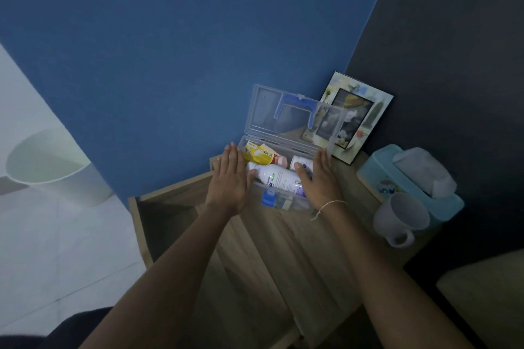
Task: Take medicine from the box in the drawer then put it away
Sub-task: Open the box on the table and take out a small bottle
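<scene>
A clear plastic medicine box (286, 201) with a blue latch stands on the wooden bedside table (306, 238), its lid (272, 113) raised toward the blue wall. Inside lie a white bottle (276, 178), a yellow packet (259, 153) and a small white jar (302, 163). My left hand (231, 178) lies flat against the box's left end, fingers straight. My right hand (319, 178) is flat against the right end, its thumb over the box's rim near the bottle. Whether either hand presses on the box I cannot tell. The drawer (167, 212) below the tabletop is pulled out to the left.
A picture frame (355, 119) leans in the corner behind the box. A light blue tissue box (408, 178) and a white mug (399, 218) stand at the table's right. A white bin (54, 167) is on the floor to the left. A bed edge (487, 297) lies lower right.
</scene>
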A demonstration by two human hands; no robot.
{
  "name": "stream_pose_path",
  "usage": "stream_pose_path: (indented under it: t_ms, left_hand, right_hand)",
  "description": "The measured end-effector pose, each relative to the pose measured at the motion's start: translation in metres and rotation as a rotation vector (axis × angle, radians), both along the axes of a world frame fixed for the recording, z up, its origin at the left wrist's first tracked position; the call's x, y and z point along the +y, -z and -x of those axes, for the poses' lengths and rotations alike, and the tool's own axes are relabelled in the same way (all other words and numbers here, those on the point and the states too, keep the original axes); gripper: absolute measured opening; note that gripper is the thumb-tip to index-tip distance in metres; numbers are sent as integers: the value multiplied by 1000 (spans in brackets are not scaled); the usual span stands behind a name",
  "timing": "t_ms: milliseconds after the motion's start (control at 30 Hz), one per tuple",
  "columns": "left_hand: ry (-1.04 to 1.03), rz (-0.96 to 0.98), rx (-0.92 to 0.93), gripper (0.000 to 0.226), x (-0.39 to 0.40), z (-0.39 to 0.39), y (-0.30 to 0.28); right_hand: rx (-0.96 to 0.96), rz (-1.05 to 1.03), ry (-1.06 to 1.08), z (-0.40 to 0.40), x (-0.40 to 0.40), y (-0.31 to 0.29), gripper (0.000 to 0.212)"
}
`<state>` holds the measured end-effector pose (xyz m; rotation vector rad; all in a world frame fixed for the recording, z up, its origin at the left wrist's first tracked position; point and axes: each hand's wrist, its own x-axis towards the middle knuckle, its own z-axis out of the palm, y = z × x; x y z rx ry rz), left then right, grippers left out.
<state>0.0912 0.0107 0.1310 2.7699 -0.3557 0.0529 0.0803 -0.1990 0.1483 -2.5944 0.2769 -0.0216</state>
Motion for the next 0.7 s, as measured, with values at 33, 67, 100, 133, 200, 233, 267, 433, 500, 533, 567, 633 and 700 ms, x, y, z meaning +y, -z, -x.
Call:
stream_pose_path:
  t_ms: [33,67,100,133,200,233,267,433,500,533,567,633,700]
  left_hand:
    - [-10,-1,-7,64,1,1,-1]
    - [-24,14,-18,64,2,3,-2]
    - [-35,37,-35,64,3,7,-2]
    - [-36,55,-54,64,4,11,-2]
    - [-20,65,-83,64,8,20,-1]
    - [-12,63,-88,64,9,24,0]
    - [-6,58,-90,64,10,28,0]
    - [31,37,-55,61,12,41,0]
    - [56,24,-50,59,11,47,1]
    - [70,10,-53,58,11,49,2]
    - [82,-5,-55,57,11,52,3]
    - [98,-22,-51,57,11,56,6]
    - [105,-18,-40,58,11,60,10]
  right_hand:
    - [-30,23,-3,3,1,-1,77]
    - [-62,44,-8,5,1,0,76]
    - [-93,61,-16,9,3,1,75]
    - [-114,74,-31,13,4,4,74]
    - [-131,82,-62,20,9,9,73]
    - [-135,80,-71,23,12,13,72]
    - [-142,79,-72,26,14,16,71]
    - [-185,131,-56,40,21,25,65]
    - [-213,130,-65,49,23,28,62]
    - [-222,132,-67,54,24,29,61]
    - [-229,134,-66,57,25,31,59]
    - [-246,129,-63,62,25,32,57]
    - [-243,122,-72,65,26,34,56]
